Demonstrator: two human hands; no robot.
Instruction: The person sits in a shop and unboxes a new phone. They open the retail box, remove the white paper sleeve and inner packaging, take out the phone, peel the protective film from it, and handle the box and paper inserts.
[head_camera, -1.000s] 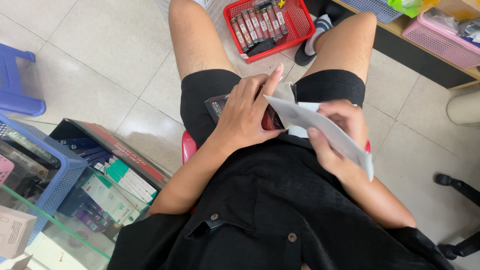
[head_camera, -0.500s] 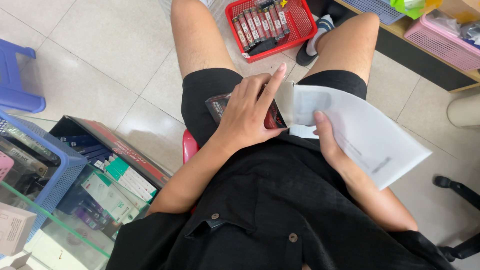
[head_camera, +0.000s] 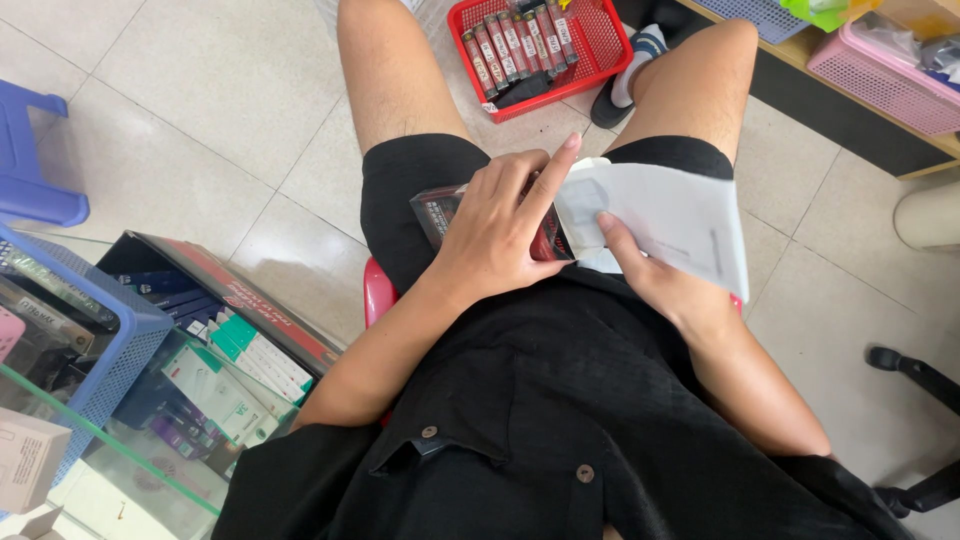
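White envelope (head_camera: 670, 215) touching both hands, on lap.

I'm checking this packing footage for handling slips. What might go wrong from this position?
The dark box rests on the lap, held only by the left hand; it may slide off onto the tiled floor. The white envelope, pinched by the right hand at one side, looks bent and might crease further. The red basket sits on the floor between the feet, so a shifted foot might knock it.
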